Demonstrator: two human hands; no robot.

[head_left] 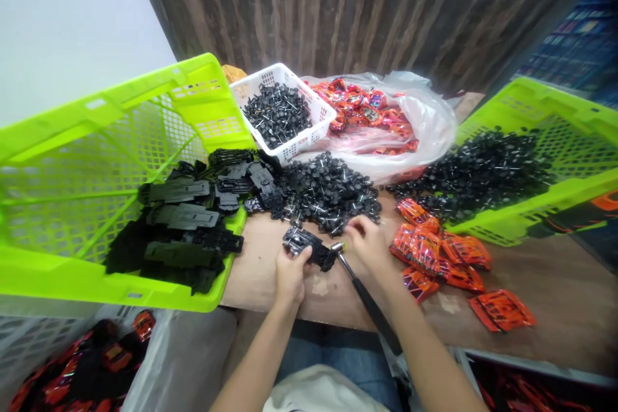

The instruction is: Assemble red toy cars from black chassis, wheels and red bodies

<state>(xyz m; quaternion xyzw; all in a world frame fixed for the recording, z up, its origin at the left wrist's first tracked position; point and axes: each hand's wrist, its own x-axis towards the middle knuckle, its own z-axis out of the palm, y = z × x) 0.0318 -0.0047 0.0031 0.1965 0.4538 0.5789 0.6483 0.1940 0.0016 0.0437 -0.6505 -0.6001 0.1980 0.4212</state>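
My left hand (290, 273) grips a black toy car chassis (309, 248) between thumb and fingers, low over the table's front part. My right hand (365, 239) is just right of it, at the near edge of a pile of black wheels on metal axles (331, 190). Its fingers are curled together; whatever they may hold is too small to make out. Between my hands lies a hammer (362, 296), its metal head close to the chassis and its black handle slanting toward my lap. Orange toy car bodies (422, 248) lie beside my right hand.
At left, a tilted green crate (212, 296) holds black chassis. Behind stand a white basket (302, 145) of wheels and a plastic bag (434, 129) of orange bodies. Another green crate (506, 232) with wheels is at right, near a dark tool (570, 215) with orange parts.
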